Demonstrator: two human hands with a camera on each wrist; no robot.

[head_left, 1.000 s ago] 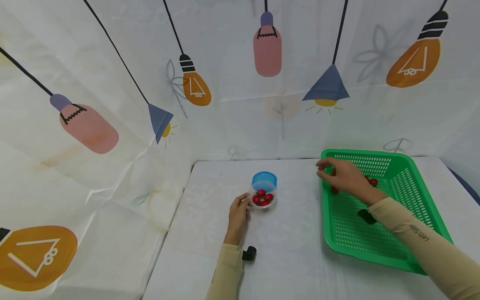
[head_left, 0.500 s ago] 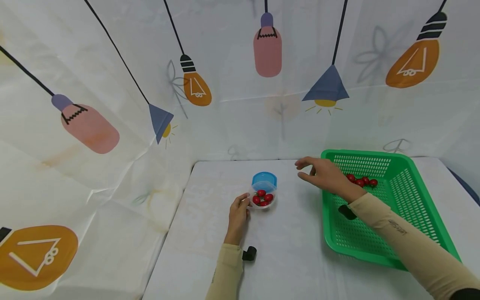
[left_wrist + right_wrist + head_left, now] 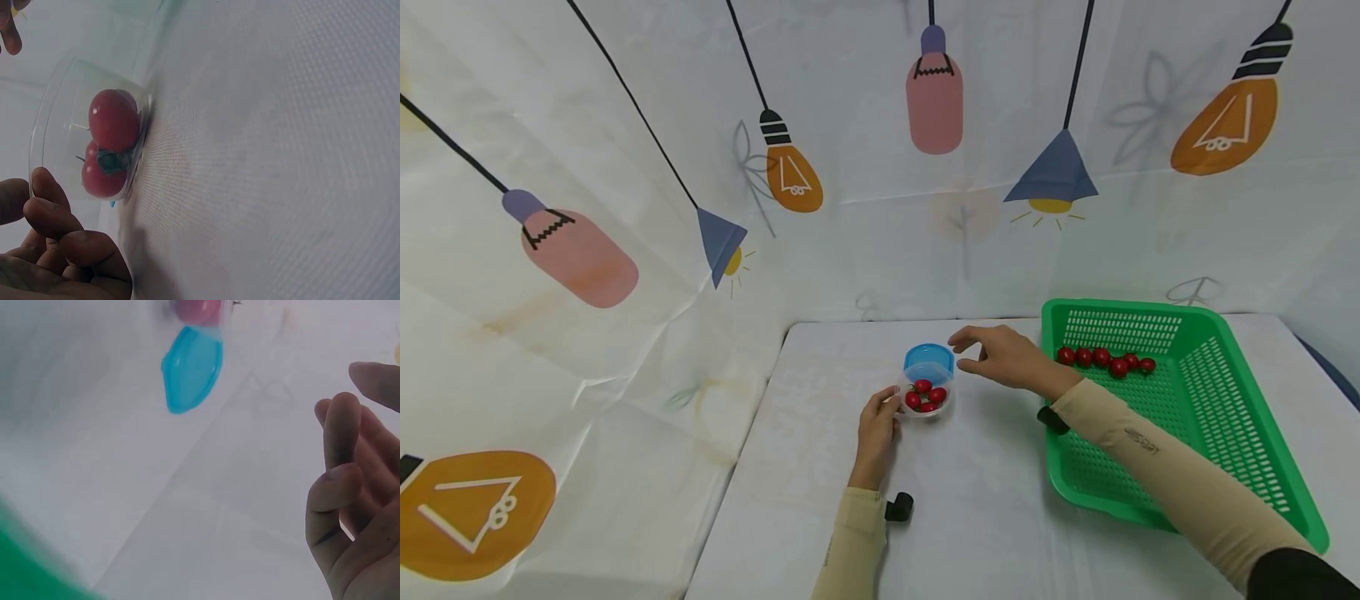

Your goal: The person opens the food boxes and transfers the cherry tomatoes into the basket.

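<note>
A small clear plastic tub (image 3: 56,119) stands on the white-covered table, with several cherry tomatoes (image 3: 922,386) inside. My left hand (image 3: 876,433) pinches its rim from the left side. The tub's blue lid (image 3: 929,357) lies behind it, next to the rim. My right hand (image 3: 1013,360) hovers just right of the lid, fingers loosely bent with a gap between thumb and fingertips. Nothing is in its grasp. In the right wrist view the blue lid shows ahead of the hand, apart from the fingers.
A green perforated basket (image 3: 1187,500) occupies the right of the table, under my right forearm. Several more cherry tomatoes (image 3: 1101,357) lie in a row near its far left corner. Behind the table hangs a white cloth (image 3: 880,250) printed with lamps.
My right hand has moved left, out from over the basket to beside the blue lid, uncovering the row of tomatoes. The left hand and tub have stayed put.
</note>
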